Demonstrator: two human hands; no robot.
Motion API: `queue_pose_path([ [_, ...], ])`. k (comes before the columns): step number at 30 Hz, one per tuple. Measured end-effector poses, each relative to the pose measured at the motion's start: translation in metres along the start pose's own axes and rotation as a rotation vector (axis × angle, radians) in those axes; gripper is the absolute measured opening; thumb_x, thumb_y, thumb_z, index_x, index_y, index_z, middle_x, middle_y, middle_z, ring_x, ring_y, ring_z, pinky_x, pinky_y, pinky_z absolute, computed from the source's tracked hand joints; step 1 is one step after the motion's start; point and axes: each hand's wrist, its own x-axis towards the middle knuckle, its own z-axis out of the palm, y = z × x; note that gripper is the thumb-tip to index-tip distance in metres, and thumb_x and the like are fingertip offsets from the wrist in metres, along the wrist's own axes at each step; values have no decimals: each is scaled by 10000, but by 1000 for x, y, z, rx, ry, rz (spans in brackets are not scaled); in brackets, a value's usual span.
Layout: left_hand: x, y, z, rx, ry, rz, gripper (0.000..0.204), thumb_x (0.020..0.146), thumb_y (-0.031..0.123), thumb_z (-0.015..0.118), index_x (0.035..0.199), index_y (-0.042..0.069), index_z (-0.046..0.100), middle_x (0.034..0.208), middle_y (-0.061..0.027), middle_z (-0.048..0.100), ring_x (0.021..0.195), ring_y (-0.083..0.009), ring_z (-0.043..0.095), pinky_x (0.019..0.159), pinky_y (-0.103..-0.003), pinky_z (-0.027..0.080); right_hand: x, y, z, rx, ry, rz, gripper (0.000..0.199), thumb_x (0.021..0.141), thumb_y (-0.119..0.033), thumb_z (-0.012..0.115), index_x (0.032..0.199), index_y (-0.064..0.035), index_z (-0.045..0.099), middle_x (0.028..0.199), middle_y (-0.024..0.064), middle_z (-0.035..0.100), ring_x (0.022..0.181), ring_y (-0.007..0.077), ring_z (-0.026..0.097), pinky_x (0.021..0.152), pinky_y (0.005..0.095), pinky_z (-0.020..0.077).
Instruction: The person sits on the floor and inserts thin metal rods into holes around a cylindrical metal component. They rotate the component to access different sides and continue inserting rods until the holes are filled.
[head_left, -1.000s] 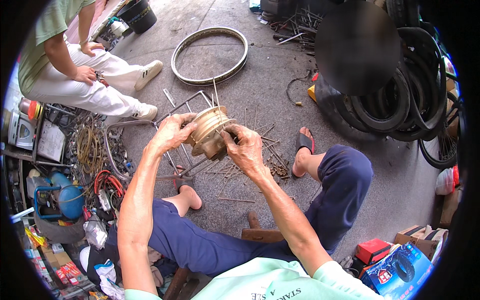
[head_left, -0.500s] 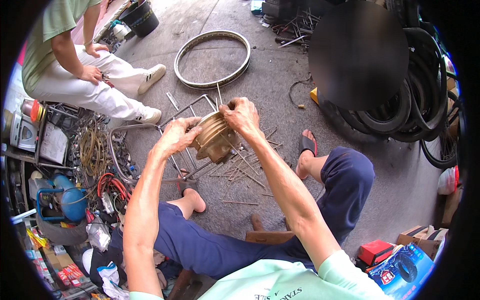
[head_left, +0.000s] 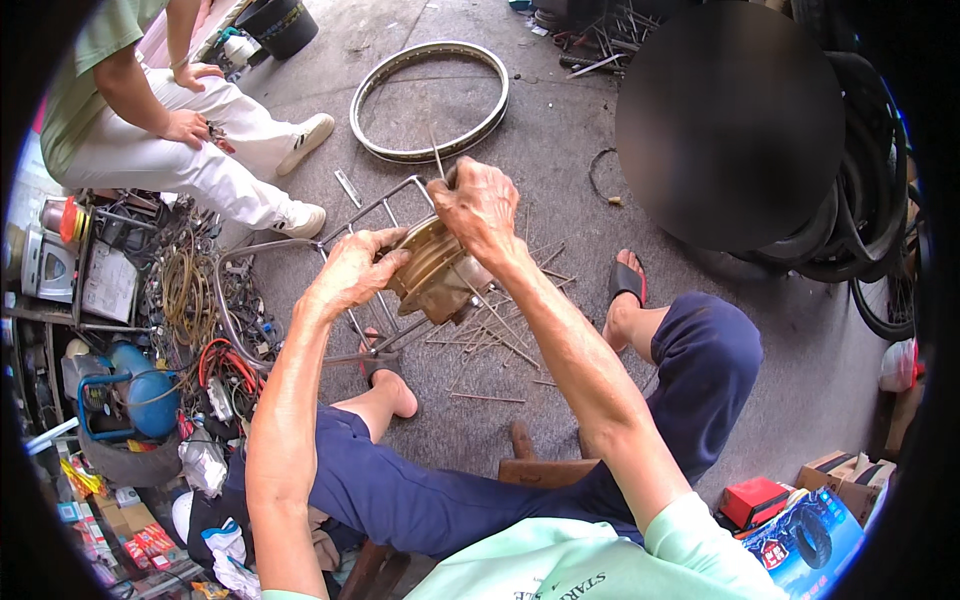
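In the head view, the right hand (head_left: pixel 478 208) has moved up from the near right side of the hub (head_left: pixel 432 268), where it was a second ago, to the hub's far upper edge, while the left hand (head_left: pixel 348 272) has stayed on the left side. The left thumb and fingers grip the hub's ribbed outer face; the right fingers are bunched together, pinching the lower end of a thin upright spoke (head_left: pixel 436 155). The hub hangs tilted between both sets of fingers, above the floor. Below the right fingers lie loose spokes (head_left: pixel 500 330); beyond them, a bare wheel rim (head_left: pixel 503 98). A metal frame (head_left: pixel 222 300) lies behind and left of the left fingers. As for containers, a black bucket (head_left: pixel 278 32) stands far beyond the left fingers, its contents hidden. Well to the right of the right fingers and nearer the body sit a red box (head_left: pixel 752 503), a blue box (head_left: pixel 830 545) and a cardboard box (head_left: pixel 850 478); what these hold cannot be seen. Left of the left fingers and nearer the body is a crumpled clear plastic bag (head_left: pixel 203 463), contents indistinct.
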Motion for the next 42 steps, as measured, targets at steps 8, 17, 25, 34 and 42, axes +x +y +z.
queue_pose_path([
  [8,0,0,0,-107,-36,-55,416,905,229,627,1260,13,622,1061,-198,712,974,-225,693,873,-356,524,0,5,-13,25,69,-3,280,773,-277,680,736,-5,625,726,191,650,721,367,665,679,473,522],
  [17,4,-16,-1,-69,-32,7,512,931,238,640,1321,-79,537,1069,-149,692,931,-158,650,823,-324,545,-70,128,-9,53,37,753,374,839,-344,596,846,19,689,885,242,692,877,406,676,790,490,513],
  [25,6,-9,-2,-100,-43,-6,481,937,215,638,1308,-77,549,1075,-136,688,921,-145,651,811,-310,548,-194,204,23,-413,-797,307,602,804,-150,632,1385,-224,497,1501,255,329,1286,452,441,1016,542,431],
  [34,1,9,1,-92,9,-73,407,917,182,643,1261,-30,601,1054,-173,722,941,-180,682,838,-332,536,-227,218,42,-589,-774,219,416,802,-100,653,1212,-112,588,1417,245,421,1198,386,529,948,482,467],
  [42,-15,11,17,90,129,66,344,903,205,656,1141,-35,589,784,-255,655,774,-411,680,657,-432,533,-210,257,71,-600,-495,399,260,886,-130,555,1126,-37,518,982,181,626,844,352,689,721,486,560],
])
